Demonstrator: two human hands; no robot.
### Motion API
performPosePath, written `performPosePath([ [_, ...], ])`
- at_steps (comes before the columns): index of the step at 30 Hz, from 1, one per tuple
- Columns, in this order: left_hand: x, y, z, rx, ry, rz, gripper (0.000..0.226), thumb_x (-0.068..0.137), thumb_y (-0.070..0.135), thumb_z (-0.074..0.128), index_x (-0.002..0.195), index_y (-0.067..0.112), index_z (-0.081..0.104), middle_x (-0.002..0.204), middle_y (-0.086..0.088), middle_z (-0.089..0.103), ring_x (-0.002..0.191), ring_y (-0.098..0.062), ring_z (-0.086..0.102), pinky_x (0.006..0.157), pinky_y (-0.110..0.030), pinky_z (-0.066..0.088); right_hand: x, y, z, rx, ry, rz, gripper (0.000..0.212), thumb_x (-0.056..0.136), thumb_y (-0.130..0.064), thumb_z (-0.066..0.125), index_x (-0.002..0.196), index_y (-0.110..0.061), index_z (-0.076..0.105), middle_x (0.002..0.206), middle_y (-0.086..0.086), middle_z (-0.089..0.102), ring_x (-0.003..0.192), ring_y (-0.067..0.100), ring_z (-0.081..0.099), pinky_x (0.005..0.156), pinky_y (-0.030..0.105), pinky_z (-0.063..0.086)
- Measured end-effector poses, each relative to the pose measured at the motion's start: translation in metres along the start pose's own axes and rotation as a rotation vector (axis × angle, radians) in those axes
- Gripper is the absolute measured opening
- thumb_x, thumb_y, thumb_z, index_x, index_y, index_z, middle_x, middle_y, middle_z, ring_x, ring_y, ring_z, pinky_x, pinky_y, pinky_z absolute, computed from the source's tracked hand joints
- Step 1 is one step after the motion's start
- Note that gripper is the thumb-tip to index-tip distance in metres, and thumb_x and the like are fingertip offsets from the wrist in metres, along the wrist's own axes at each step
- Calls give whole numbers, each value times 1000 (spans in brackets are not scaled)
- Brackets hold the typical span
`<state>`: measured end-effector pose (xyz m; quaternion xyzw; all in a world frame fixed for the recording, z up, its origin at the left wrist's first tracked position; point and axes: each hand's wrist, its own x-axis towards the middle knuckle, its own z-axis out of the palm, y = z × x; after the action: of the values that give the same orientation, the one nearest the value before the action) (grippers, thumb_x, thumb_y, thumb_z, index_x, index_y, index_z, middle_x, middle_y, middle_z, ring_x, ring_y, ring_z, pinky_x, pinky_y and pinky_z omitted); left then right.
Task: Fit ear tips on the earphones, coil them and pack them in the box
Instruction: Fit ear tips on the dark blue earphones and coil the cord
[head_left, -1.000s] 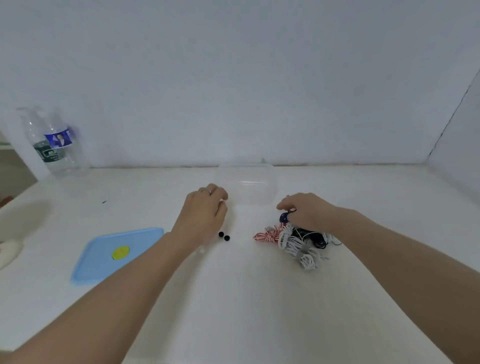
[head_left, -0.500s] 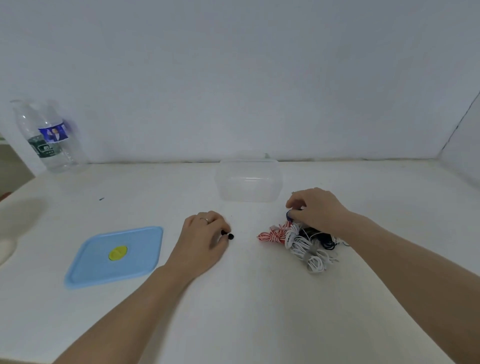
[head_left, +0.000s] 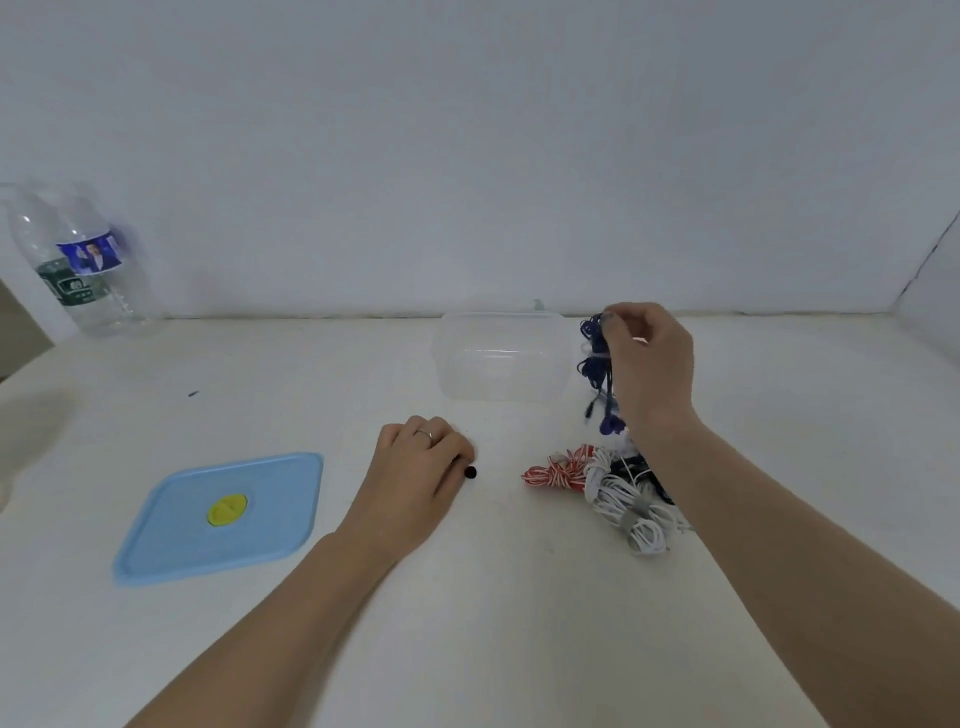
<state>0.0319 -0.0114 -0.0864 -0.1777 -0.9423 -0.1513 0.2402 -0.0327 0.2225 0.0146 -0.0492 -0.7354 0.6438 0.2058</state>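
My right hand (head_left: 647, 364) is raised above the table and pinches a bundle of dark blue earphones (head_left: 597, 374), which hangs from its fingers beside the clear plastic box (head_left: 501, 356). Below it lie a red-and-white coiled pair (head_left: 558, 470), a white coiled pair (head_left: 631, 506) and a dark cable partly hidden by my forearm. My left hand (head_left: 421, 470) rests on the table with its fingers curled over small black ear tips; one black ear tip (head_left: 470, 473) shows at its fingertips.
A light blue lid (head_left: 218, 514) with a yellow centre lies flat at the left. A clear water bottle (head_left: 78, 265) stands at the far left against the white wall. The table's back edge meets the wall behind the box.
My right hand has lifted the dark blue earphones off the pile, up and toward the box. My left hand came back from the box to the black ear tips and curled over them.
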Motion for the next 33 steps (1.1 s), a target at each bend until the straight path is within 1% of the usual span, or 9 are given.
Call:
performPosePath([
  [3, 2, -1, 2, -41, 51, -49, 10, 95, 16, 57, 95, 23, 64, 95, 12, 58, 83, -17, 51, 82, -31, 31, 1, -9, 8, 92, 85, -26, 10, 95, -15, 57, 98, -16, 67, 90, 0, 71, 72, 18, 73, 68, 39, 62],
  [6, 10, 3, 4, -44, 90, -68, 12, 96, 12, 57, 95, 21, 64, 93, 10, 59, 81, -16, 53, 80, -30, 32, 2, -19, 13, 202, 108, -17, 10, 95, -12, 56, 100, -11, 65, 91, 4, 71, 64, 10, 71, 66, 35, 61],
  [8, 18, 8, 4, -53, 134, -100, 13, 96, 7, 60, 95, 20, 65, 93, 8, 60, 75, -17, 53, 76, -28, 32, 2, -22, 19, 236, 83, 8, 8, 94, -15, 58, 96, -17, 66, 91, 5, 72, 75, 14, 73, 78, 44, 61],
  [10, 26, 12, 3, -93, 170, -146, 12, 98, 8, 60, 97, 19, 66, 96, 7, 60, 69, -19, 50, 73, -27, 34, -3, -23, 26, 331, 40, 90, 8, 95, -14, 59, 95, -17, 66, 91, 7, 72, 79, 18, 73, 83, 47, 60],
  [14, 41, 20, -2, -372, 188, -178, 15, 100, 6, 58, 105, 15, 68, 101, 6, 57, 80, -11, 59, 74, -15, 44, -18, -18, 41, 580, -30, 353, 17, 100, -6, 52, 113, -1, 62, 102, 14, 68, 85, 22, 70, 77, 35, 62],
  [19, 41, 17, -3, -524, 98, -150, 22, 96, 2, 61, 112, 16, 67, 99, 9, 65, 78, -6, 66, 72, -6, 43, -35, 4, 58, 713, -66, 530, 21, 101, -5, 50, 117, 4, 59, 100, 17, 67, 92, 27, 68, 84, 38, 61],
  [23, 39, 12, 2, -537, 33, -133, 17, 95, 11, 59, 106, 18, 70, 92, 10, 73, 79, -12, 66, 76, -14, 49, -40, 19, 63, 697, -70, 525, 18, 101, -5, 50, 115, 0, 61, 103, 17, 68, 93, 26, 70, 78, 32, 61],
  [29, 41, 7, 0, -597, 32, -270, 22, 93, 8, 68, 100, 28, 72, 85, 12, 72, 82, -12, 65, 71, -7, 43, -37, 35, 54, 710, -127, 523, 20, 102, -3, 45, 110, -4, 63, 97, 12, 68, 92, 27, 69, 76, 33, 61],
  [33, 41, 8, -3, -615, 19, -287, 20, 92, 9, 71, 99, 27, 74, 85, 17, 72, 83, -7, 62, 72, -6, 40, -35, 38, 50, 702, -187, 475, 23, 101, -6, 42, 109, -6, 64, 94, 11, 68, 94, 29, 68, 92, 44, 55],
])
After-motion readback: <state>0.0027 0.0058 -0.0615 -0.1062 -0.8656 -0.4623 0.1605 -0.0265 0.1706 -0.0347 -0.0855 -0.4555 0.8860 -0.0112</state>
